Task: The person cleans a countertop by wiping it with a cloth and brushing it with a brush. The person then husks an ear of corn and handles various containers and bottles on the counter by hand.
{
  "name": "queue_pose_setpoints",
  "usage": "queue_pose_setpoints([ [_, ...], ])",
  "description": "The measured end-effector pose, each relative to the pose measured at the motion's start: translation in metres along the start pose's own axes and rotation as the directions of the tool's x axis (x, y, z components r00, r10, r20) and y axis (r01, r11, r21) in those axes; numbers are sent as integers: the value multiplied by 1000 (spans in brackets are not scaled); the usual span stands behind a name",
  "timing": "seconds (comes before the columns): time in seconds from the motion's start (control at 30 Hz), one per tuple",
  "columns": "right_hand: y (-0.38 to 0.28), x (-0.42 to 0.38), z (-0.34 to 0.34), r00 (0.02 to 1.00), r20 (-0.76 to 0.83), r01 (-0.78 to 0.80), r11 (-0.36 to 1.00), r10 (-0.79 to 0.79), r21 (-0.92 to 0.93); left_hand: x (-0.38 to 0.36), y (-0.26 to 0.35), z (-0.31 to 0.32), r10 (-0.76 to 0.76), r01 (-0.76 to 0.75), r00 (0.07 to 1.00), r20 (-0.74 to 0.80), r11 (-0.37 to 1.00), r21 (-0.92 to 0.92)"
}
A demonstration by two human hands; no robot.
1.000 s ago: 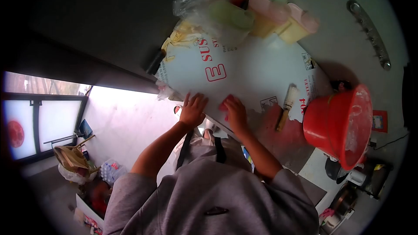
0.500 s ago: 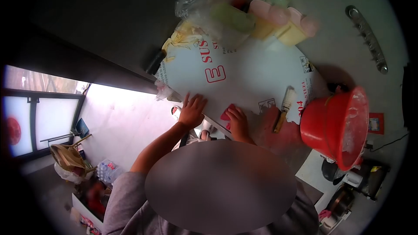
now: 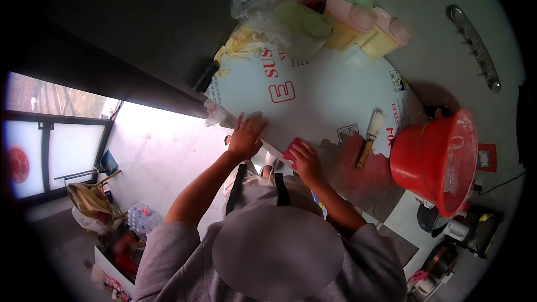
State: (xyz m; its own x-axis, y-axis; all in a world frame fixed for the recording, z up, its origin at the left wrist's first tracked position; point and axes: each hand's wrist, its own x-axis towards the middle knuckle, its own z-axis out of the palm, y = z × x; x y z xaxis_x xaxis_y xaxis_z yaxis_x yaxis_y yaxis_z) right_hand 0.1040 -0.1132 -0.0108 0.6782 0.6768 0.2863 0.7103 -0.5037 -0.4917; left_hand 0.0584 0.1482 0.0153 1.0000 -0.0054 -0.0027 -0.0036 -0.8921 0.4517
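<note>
My left hand (image 3: 248, 134) rests flat on the near edge of the counter (image 3: 330, 106), its fingers spread and holding nothing. In my right hand (image 3: 306, 163), a short way to the right along that edge, is a small pink-red sponge-like pad (image 3: 291, 147), pressed on the counter surface under the fingertips. Printed protective film with red letters covers much of the top. Right of this hand a wooden-handled brush (image 3: 370, 138) lies across the film's torn edge, beside a bare reddish, wet-looking patch (image 3: 347, 162).
A red bucket (image 3: 419, 154) stands tilted in view at the right. Plastic containers (image 3: 352, 19) and clear plastic bags (image 3: 268, 0) crowd the back. A yellow glove-like item (image 3: 243, 45) and a dark cylinder (image 3: 206, 76) lie at the left edge. A power strip (image 3: 474, 47) is at upper right.
The view has shifted slightly, showing more of my torso and right arm. My right hand has drawn slightly nearer with the pad, which now looks flatter. My left hand stays on the edge.
</note>
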Motion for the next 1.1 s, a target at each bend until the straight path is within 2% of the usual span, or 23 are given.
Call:
queue_pose_setpoints([
  [0.07,-1,4,-2,1000,8,11,1000,-10,-29,-6,0,-6,-29,33,996,-82,999,44],
  [0.2,-11,42,12,999,36,-33,998,35,-54,-16,-11,-1,-121,130,986,-118,989,68],
  [0.3,-10,33,14,999,30,-33,999,34,-30,-22,-17,4,-131,140,986,-102,986,89],
  [0.4,-2,-13,-14,996,75,50,999,-51,10,-21,-14,4,-123,130,990,-71,986,105],
  [0.47,-2,-16,-24,992,109,57,998,-56,-4,-22,-15,7,-138,144,988,-67,984,104],
  [0.7,-19,52,23,992,60,112,992,-115,55,-25,-11,10,-171,177,983,-71,981,80],
  [0.87,2,-3,-19,976,158,149,988,-153,35,-23,-11,8,-167,172,985,-51,980,98],
  [0.97,-7,4,-19,983,148,107,993,-112,43,-26,-9,7,-181,185,982,-45,979,91],
  [1.1,-16,54,26,991,99,87,995,-91,40,-24,-6,5,-181,186,981,-66,980,71],
])
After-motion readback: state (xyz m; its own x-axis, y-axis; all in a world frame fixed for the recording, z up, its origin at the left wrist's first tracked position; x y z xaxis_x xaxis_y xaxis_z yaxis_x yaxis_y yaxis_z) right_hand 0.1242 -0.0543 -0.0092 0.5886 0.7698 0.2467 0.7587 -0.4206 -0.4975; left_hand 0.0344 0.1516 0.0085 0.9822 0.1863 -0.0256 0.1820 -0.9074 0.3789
